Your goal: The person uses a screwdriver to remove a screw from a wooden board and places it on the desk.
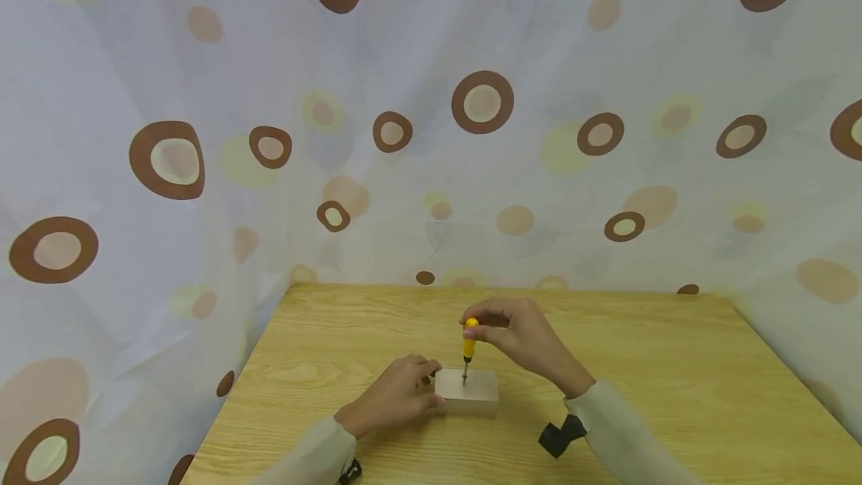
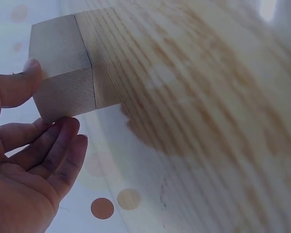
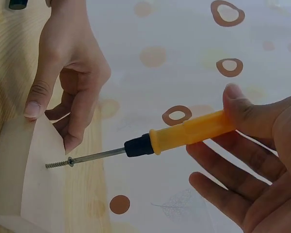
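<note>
A pale wooden block (image 1: pixel 468 394) lies on the wood-grained table. My left hand (image 1: pixel 402 399) grips the block's left end, the thumb on its near side and the fingers at the far side; the left wrist view shows the thumb and fingertips against the block (image 2: pixel 63 53). Upright above it, a yellow-handled screwdriver (image 3: pixel 189 133) with a black collar is pinched between thumb and fingers of my right hand (image 1: pixel 521 335). Its tip meets the head of a screw (image 3: pixel 58 164), whose thread stands partly out of the block's top face.
The wood-grained table (image 1: pixel 673 373) spreads around the block. A white curtain (image 1: pixel 431 171) with brown and beige circles hangs behind it and at the sides. Black straps (image 1: pixel 562 436) sit at both wrists.
</note>
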`<move>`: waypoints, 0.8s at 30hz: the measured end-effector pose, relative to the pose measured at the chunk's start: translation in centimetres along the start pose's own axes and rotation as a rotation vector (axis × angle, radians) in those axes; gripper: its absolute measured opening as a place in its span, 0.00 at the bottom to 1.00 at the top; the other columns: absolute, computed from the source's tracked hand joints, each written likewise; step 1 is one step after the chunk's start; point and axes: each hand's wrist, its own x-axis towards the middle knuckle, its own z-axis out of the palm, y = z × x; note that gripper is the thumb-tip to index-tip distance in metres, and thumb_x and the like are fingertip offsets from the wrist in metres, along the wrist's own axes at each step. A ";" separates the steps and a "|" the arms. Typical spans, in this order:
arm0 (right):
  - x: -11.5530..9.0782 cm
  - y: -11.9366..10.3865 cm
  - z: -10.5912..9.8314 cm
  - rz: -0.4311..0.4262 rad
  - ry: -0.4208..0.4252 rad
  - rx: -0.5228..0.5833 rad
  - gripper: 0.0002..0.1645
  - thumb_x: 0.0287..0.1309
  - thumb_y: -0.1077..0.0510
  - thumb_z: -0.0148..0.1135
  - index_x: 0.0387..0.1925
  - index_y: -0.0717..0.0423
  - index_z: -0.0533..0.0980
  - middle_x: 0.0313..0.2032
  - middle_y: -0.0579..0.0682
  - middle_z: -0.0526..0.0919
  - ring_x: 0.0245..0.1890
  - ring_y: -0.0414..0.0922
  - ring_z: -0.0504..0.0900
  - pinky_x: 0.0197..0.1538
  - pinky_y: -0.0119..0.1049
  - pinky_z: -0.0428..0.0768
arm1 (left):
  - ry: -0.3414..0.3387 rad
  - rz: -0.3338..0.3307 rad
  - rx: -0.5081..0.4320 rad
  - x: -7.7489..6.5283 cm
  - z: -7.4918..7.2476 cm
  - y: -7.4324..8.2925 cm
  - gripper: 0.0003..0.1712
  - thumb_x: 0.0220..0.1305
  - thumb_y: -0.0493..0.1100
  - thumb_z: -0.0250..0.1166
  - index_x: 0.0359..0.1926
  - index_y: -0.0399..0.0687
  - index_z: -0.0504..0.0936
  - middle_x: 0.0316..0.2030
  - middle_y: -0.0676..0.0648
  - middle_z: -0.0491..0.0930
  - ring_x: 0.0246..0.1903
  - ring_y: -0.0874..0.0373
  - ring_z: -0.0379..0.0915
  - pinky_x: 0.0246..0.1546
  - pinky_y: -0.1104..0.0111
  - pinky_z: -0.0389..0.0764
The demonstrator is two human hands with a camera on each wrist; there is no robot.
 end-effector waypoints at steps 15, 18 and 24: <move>-0.2 0.1 0.2 -0.055 0.055 -0.102 0.10 0.64 0.59 0.71 0.46 0.46 0.87 0.45 0.41 0.89 0.42 0.38 0.87 0.47 0.39 0.85 | -0.002 -0.008 0.017 -0.2 -0.2 0.2 0.33 0.67 0.55 0.71 0.64 0.37 0.79 0.53 0.48 0.83 0.46 0.62 0.78 0.46 0.70 0.80; -0.3 0.1 0.2 -0.033 0.035 -0.055 0.10 0.65 0.56 0.70 0.47 0.47 0.86 0.46 0.43 0.88 0.42 0.39 0.87 0.47 0.38 0.86 | -0.004 0.002 0.011 -0.2 -0.3 0.2 0.33 0.68 0.55 0.70 0.64 0.36 0.79 0.53 0.48 0.83 0.47 0.62 0.78 0.46 0.70 0.80; -0.4 0.2 0.7 0.071 0.112 -0.038 0.12 0.59 0.47 0.75 0.42 0.46 0.86 0.39 0.40 0.88 0.35 0.37 0.86 0.42 0.37 0.85 | 0.001 0.014 -0.004 -0.1 -0.2 0.2 0.32 0.68 0.54 0.70 0.63 0.36 0.79 0.52 0.49 0.83 0.46 0.62 0.78 0.46 0.71 0.80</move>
